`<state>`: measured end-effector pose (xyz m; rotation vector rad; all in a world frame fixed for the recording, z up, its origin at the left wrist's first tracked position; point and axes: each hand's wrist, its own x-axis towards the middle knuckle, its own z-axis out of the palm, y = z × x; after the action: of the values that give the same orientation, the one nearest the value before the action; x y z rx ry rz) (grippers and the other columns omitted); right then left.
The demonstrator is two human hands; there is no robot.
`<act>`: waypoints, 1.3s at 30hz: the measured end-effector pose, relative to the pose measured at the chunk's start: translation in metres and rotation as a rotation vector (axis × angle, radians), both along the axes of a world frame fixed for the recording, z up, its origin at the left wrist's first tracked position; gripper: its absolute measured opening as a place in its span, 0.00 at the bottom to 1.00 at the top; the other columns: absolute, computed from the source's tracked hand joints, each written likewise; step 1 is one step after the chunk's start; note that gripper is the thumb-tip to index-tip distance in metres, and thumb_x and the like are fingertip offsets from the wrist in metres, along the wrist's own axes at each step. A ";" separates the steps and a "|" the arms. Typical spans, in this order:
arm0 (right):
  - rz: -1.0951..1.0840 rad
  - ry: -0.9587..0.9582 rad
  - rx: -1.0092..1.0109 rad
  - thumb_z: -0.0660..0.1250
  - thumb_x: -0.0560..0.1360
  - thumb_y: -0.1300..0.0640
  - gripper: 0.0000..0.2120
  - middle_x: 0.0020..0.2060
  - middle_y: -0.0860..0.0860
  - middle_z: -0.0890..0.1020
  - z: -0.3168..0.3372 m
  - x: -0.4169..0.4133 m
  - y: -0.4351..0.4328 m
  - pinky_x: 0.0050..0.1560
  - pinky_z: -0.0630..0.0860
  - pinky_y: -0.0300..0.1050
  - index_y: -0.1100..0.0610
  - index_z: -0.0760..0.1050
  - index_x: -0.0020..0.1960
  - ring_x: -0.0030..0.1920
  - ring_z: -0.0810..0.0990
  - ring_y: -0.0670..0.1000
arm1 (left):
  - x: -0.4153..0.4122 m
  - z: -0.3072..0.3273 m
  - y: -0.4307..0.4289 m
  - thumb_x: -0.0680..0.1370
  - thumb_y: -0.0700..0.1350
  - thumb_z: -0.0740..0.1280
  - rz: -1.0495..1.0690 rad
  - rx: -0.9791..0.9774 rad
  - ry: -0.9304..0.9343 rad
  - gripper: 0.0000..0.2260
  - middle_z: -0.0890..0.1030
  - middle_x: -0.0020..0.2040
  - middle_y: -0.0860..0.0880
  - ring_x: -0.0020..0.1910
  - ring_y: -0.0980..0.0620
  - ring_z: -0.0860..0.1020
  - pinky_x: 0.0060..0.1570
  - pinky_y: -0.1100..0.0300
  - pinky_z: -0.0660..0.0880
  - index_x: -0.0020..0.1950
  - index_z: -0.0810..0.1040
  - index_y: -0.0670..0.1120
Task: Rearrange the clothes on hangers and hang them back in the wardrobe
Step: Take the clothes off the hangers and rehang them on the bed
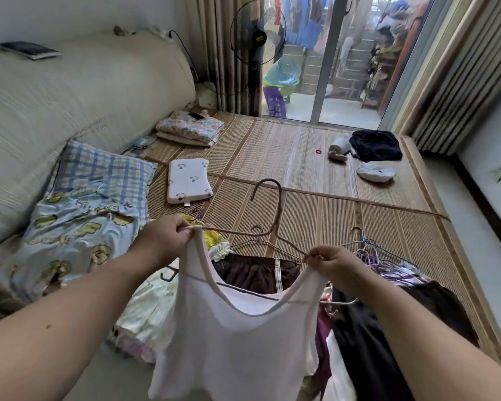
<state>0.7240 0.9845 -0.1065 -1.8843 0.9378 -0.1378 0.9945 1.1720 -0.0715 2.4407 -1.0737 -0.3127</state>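
Vest (229,328) straps pinched against hanger (276,221) by left hand (164,237), right hand (334,261)

Left hand (164,238), right hand (333,263) raised, seemingly pinching vest (237,342)

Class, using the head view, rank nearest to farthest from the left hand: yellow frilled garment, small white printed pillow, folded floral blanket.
1. yellow frilled garment, beside the left hand
2. small white printed pillow, ahead
3. folded floral blanket, far back
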 end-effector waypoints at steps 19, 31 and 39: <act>0.125 0.398 -0.086 0.60 0.79 0.54 0.08 0.40 0.50 0.80 -0.277 0.134 -0.238 0.43 0.73 0.45 0.50 0.75 0.42 0.42 0.77 0.50 | 0.098 -0.268 -0.243 0.81 0.51 0.57 0.174 0.436 -0.038 0.11 0.78 0.45 0.46 0.42 0.45 0.74 0.37 0.56 0.69 0.41 0.73 0.50; 0.198 0.599 -0.108 0.61 0.77 0.47 0.23 0.72 0.55 0.63 -0.413 0.166 -0.283 0.70 0.63 0.53 0.45 0.63 0.71 0.73 0.58 0.57 | 0.098 -0.395 -0.303 0.74 0.49 0.64 0.245 0.427 0.329 0.28 0.68 0.71 0.44 0.67 0.44 0.68 0.63 0.57 0.67 0.73 0.64 0.48; 0.087 0.465 -0.266 0.63 0.76 0.48 0.18 0.71 0.51 0.66 -0.334 0.041 -0.273 0.71 0.60 0.57 0.46 0.73 0.65 0.74 0.58 0.55 | -0.044 -0.356 -0.305 0.76 0.47 0.63 -0.161 0.418 0.521 0.24 0.69 0.72 0.52 0.70 0.54 0.67 0.62 0.64 0.65 0.73 0.66 0.51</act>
<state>0.7655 0.7115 -0.4402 -2.2522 1.1890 0.2514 0.9507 0.8666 -0.4274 2.3943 -1.0375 -1.2567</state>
